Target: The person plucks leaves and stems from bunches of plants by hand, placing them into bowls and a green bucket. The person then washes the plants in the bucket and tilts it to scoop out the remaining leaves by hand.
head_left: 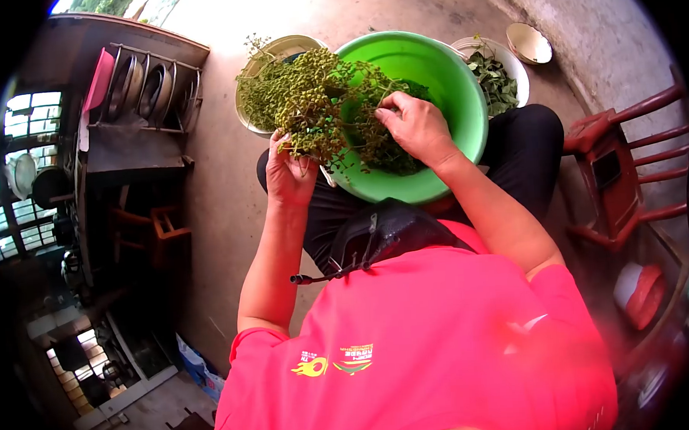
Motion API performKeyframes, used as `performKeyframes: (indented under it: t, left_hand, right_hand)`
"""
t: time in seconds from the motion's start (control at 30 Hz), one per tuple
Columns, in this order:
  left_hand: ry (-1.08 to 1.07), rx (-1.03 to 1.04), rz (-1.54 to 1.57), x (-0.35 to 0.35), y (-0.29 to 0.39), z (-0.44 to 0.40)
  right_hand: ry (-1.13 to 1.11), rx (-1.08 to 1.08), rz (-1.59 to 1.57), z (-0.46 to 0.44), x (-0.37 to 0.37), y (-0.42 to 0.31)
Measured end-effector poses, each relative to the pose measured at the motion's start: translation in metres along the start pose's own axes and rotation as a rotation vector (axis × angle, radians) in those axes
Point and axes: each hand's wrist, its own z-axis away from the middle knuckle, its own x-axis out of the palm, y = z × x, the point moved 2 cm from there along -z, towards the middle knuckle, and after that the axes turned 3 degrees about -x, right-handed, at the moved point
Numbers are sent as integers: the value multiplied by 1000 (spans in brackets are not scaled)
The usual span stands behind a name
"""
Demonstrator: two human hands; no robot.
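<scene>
one leaf bowl [521,82] (beside green tub [473,125])

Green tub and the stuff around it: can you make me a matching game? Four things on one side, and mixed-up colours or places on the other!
Things:
1. Big tub
2. Left hand
3. Flat leaves
4. Slatted chair

Colours and places:
A. In a white bowl
B. Red-brown, near the wall
C. Holding a berry bunch
D. Bright green, between the knees

Right pairs: 1-D, 2-C, 3-A, 4-B
</scene>
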Motion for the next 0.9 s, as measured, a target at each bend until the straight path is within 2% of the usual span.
performKeyframes:
  t: [0.03, 0.07, 0.17, 0.2, 0.27, 0.33, 0.4, 0.47, 0.53, 0.6, 0.67, 0.77, 0.8, 0.87, 0.9]
  left_hand:
    - [-22, -18, 36, 0, 1, 0]
    - [-41, -40, 70, -1, 1, 1]
    - [0, -58, 124, -1, -2, 2]
    - [-1, -63, 125, 2, -4, 3]
    - [3, -99, 121, 11, -8, 7]
    - [36, -104, 71, 4, -12, 7]
    - [-48, -85, 34, 1, -16, 6]
    - [-28, -97, 78, 3, -18, 7]
    - [33, -88, 44, 9, -17, 11]
    - [40, -104, 28, 8, -16, 12]
    - [65, -115, 24, 14, -16, 13]
    - [50, -126, 43, 5, -14, 9]
    - [54, -129, 46, 6, -14, 10]
    - [-11, -121, 32, 10, -12, 11]
    - [16, -123, 27, 7, -11, 11]
  right_hand:
    - [89, 36, 128, 0, -7, -3]
    - [87, 35, 129, -1, -11, -5]
    - [335, -130, 71, 0, -26, -17]
    - [337, -127, 74, -1, -27, -23]
    - [250, -330, 2, -3, -24, -40]
    - [202, -328, 65, -8, -13, -42]
    - [196, -369, 122, -13, -2, -38]
    - [156, -329, 112, -18, -2, -31]
    - [79, -150, -352, -23, -7, -17]
    - [89, -114, -612, -25, -16, -6]
    - [53, 87, -820, -22, -28, 8]
    - [-29, 171, -953, -13, -35, 20]
    - [-30, 177, -951, -9, -36, 24]
    - [10, 280, -1155, -2, -37, 32]
    - [13, 293, -1134, 2, -39, 30]
